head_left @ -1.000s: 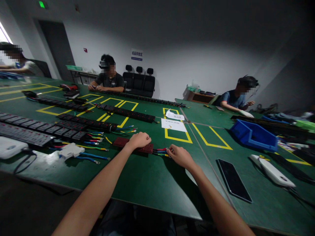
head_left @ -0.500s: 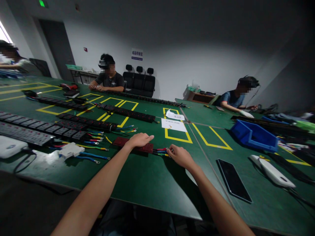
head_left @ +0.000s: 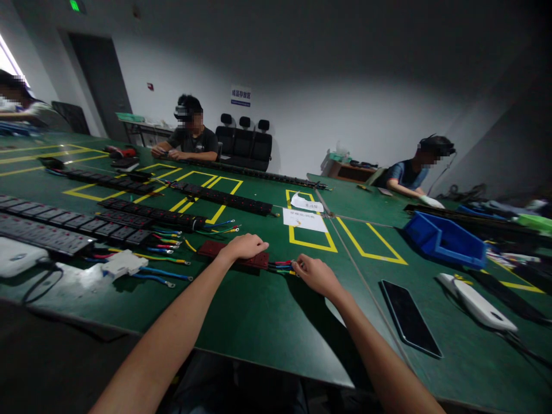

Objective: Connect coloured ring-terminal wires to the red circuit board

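Observation:
A dark red strip (head_left: 259,260) lies on the green table in front of me, with several coloured wires (head_left: 280,265) coming out of its right end. Across its top rests my left hand (head_left: 245,247), fingers closed over the strip's far side and partly hidden. My right hand (head_left: 317,273) is closed in a pinch at the tips of the wires, whose ends are covered by the fingers. Left of the strip are loose wires with ring terminals (head_left: 185,263) and a white plastic piece (head_left: 125,264) resting over blue wires.
Black power strips (head_left: 107,227) fill the left side. Two paper labels (head_left: 305,219) lie ahead. To the right are a phone (head_left: 409,316), a white device (head_left: 478,302) with a cable and a blue bin (head_left: 444,238). Other people sit around the table.
My hands stay almost in place on the strip and wires. The person at the right leans slightly, and the person opposite shifts their hands a little.

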`<state>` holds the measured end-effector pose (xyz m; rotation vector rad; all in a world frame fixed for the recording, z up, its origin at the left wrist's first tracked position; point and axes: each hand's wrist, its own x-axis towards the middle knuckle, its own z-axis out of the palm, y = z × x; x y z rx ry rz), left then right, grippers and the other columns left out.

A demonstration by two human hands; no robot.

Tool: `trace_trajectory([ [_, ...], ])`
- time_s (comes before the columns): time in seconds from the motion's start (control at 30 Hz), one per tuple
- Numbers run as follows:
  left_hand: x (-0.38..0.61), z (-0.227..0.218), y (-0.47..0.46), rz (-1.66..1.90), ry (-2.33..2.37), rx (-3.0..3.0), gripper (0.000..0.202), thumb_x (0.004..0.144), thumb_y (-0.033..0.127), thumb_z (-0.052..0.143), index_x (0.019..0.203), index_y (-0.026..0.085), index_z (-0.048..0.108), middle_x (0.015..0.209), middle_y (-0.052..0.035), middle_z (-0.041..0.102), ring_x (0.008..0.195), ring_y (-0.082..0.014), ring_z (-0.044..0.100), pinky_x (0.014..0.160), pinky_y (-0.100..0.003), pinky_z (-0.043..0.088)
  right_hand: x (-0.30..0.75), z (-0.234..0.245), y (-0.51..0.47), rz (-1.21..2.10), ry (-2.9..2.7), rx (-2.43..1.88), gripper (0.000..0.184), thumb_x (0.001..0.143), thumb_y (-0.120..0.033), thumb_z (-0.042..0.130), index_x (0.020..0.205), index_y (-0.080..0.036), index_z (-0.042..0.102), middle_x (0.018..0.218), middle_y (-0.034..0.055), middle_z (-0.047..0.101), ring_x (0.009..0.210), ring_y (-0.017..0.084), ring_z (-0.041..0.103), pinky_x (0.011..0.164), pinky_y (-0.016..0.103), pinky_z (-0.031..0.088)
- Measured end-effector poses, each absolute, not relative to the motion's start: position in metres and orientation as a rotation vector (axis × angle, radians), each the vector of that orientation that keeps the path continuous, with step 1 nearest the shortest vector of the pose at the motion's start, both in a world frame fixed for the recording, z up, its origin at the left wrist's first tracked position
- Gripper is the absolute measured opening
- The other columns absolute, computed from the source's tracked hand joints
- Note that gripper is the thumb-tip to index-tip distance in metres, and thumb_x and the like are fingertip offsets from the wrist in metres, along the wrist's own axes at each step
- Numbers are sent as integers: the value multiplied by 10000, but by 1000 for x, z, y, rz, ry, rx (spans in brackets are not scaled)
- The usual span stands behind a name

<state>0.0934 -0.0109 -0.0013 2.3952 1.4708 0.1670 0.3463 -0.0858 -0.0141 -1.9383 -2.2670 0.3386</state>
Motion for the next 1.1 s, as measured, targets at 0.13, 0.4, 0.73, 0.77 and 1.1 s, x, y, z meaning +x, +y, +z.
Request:
trace_trajectory([
  [0.13,94,0,-12,183,1486,2403,531,984,583,375,823,211,718,911,-107,752,855,-270,702,727,-312,471,346,-15,-86,338,-2269,-1925,325,1034,-460,446,954,-213,641,855,63,720,780,195,661,597,261,267],
  [0.4,92,-1,-11,202,1520,2357,481,945,590,434,796,215,696,868,-87,743,802,-253,689,701,-299,451,346,-12,-87,331,-2275,-1922,318,1038,-461,447,943,-218,629,875,62,723,798,204,669,590,262,258],
  [0.73,94,3,-13,189,1520,2333,454,954,568,451,793,210,681,854,-74,735,785,-233,681,695,-286,449,346,-13,-87,325,-2271,-1912,298,1033,-451,453,944,-226,627,877,60,728,801,201,670,601,265,273],
  [0.77,94,2,-12,191,1525,2342,459,957,566,442,790,210,679,859,-78,736,790,-236,681,698,-290,451,346,-13,-87,327,-2271,-1912,300,1034,-452,452,947,-225,627,878,60,729,802,201,671,601,265,274],
  [1.1,90,-6,-5,266,1448,2361,433,966,564,438,874,220,685,913,-64,743,833,-232,676,709,-291,445,346,-16,-85,311,-2275,-1911,298,1036,-451,455,957,-220,627,878,61,725,799,201,675,591,263,259],
])
